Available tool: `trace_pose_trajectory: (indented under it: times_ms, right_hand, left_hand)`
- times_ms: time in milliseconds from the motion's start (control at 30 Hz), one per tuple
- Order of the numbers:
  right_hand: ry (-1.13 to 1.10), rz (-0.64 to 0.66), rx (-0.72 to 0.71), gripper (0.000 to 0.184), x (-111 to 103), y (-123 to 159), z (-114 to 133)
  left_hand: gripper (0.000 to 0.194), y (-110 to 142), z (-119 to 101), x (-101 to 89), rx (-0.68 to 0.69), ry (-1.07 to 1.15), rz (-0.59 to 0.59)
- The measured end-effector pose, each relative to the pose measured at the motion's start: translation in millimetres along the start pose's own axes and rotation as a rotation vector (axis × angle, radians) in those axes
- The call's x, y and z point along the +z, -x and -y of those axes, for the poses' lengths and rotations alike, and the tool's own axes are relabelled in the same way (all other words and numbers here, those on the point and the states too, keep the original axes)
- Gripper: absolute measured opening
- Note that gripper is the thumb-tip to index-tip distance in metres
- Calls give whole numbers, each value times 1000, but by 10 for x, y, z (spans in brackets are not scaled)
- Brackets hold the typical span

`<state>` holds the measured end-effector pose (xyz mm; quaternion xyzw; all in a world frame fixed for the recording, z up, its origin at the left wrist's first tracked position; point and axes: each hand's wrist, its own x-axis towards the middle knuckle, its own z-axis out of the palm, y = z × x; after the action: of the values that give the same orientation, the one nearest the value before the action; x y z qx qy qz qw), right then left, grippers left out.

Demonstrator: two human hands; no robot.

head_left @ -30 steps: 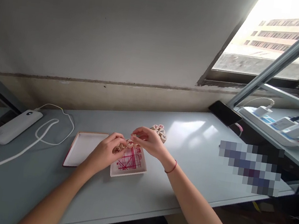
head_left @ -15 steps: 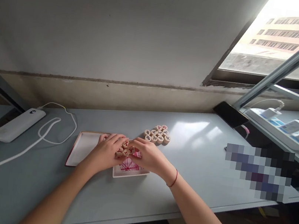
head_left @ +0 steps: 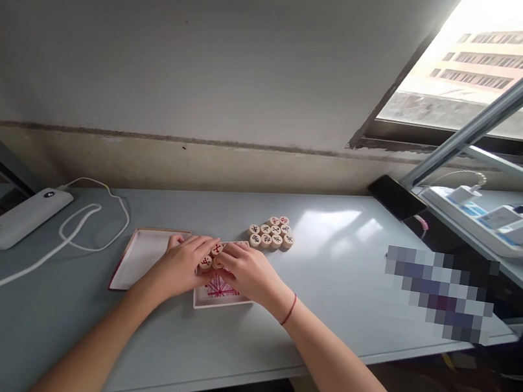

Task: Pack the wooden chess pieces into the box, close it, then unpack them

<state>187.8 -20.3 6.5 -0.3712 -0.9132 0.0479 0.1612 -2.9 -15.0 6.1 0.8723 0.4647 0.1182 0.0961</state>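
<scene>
Hands have closed in and dropped lower since a moment ago: left hand [head_left: 175, 268] and right hand [head_left: 250, 274] press together around a few xiangqi pieces [head_left: 210, 256], just above a white tray [head_left: 220, 306] with red lines. More pieces [head_left: 270, 235] sit at twelve o'clock, a red-edged white lid [head_left: 138, 261] at nine, and the bench [head_left: 334, 299] runs on toward three.

I count two grips, my left grip [head_left: 176, 268] and my right grip [head_left: 247, 272]. Between them show at least two wooden xiangqi pieces [head_left: 217, 249]; my fingers may hide others. Nearby lie about eleven more pieces in one cluster [head_left: 275, 229], too tightly packed to be sure. There are two trays, one plain white tray [head_left: 138, 259] and one red-patterned tray [head_left: 220, 302]. One surface [head_left: 327, 284] carries one power bank [head_left: 18, 226] and one phone [head_left: 396, 196]. Beyond it, one power strip [head_left: 482, 232] holds three plug adapters [head_left: 499, 217].
</scene>
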Motion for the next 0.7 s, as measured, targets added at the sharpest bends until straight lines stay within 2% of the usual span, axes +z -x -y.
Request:
trace_pose_trajectory:
  times_ms: [100, 167, 300, 400, 533, 700]
  right_hand:
    - [-82, -21, 20, 8, -51, 17, -23]
    - [-142, -58, 99, 13, -129, 26, -109]
    - [-51, -140, 486, 23, -319, -20, -485]
    - [72, -23, 688, 27, -416, -104, -825]
    - [120, 168, 751, 27, -445, -201, -1115]
    - [94, 226, 734, 24, -402, -235, -1222]
  left_hand:
    - [49, -3, -12, 5, -3, 5, 3]
    - [49, -14, -33, 23, -9, 5, 0]
    - [53, -55, -91, 94, -38, -7, -9]
    - [51, -75, -121, 137, -75, -51, -13]
    - [50, -71, -128, 146, -97, -99, -15]
    - [49, -56, -111, 141, -87, -111, -20]
